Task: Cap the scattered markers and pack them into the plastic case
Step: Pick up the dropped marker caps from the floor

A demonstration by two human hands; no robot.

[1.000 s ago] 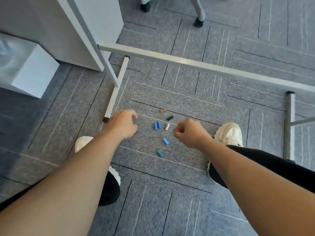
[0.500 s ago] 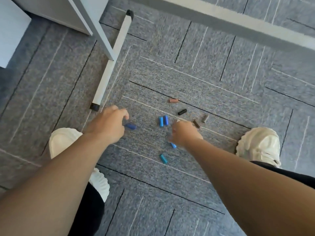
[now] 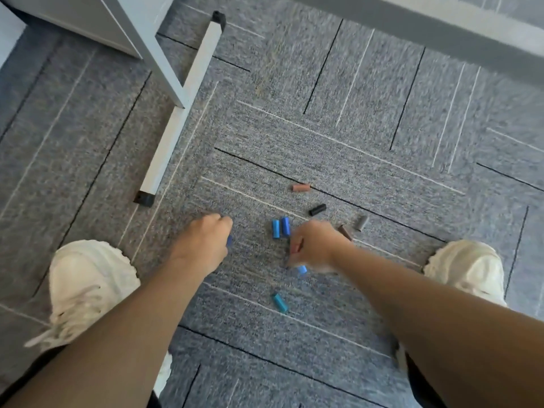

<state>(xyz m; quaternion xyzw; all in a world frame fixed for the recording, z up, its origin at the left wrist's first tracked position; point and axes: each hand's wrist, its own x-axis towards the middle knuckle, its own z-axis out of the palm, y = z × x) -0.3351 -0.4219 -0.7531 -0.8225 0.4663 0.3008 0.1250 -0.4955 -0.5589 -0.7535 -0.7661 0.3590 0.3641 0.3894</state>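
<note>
Nearest to me, two bare forearms are reaching down toward a grey carpet floor. One white shoe is standing outside the left arm and another white shoe outside the right. A teal cap is lying on the carpet on the near side of both hands, between the forearms.

The left hand is hanging low with its fingers curled under. A dark blue cap is showing right at its fingertips, but through the blur I cannot tell whether it is pinching that cap or only touching it. The right hand is curling its fingers inward too, and a light blue cap is peeking out from under its near edge. I cannot tell whether it is holding anything.

Between the hands and slightly farther off, a pair of blue caps is lying side by side, touching. Just past the right hand, a dark brown cap and a grey cap are lying close together. Beyond them a black cap is resting on the carpet, and farther off a reddish-brown cap.

Past the left hand, the surface's white foot bar is running away across the carpet, with a slanted leg rising from it. Far beyond the right hand, a pale crossbar is crossing the top of my view.
</note>
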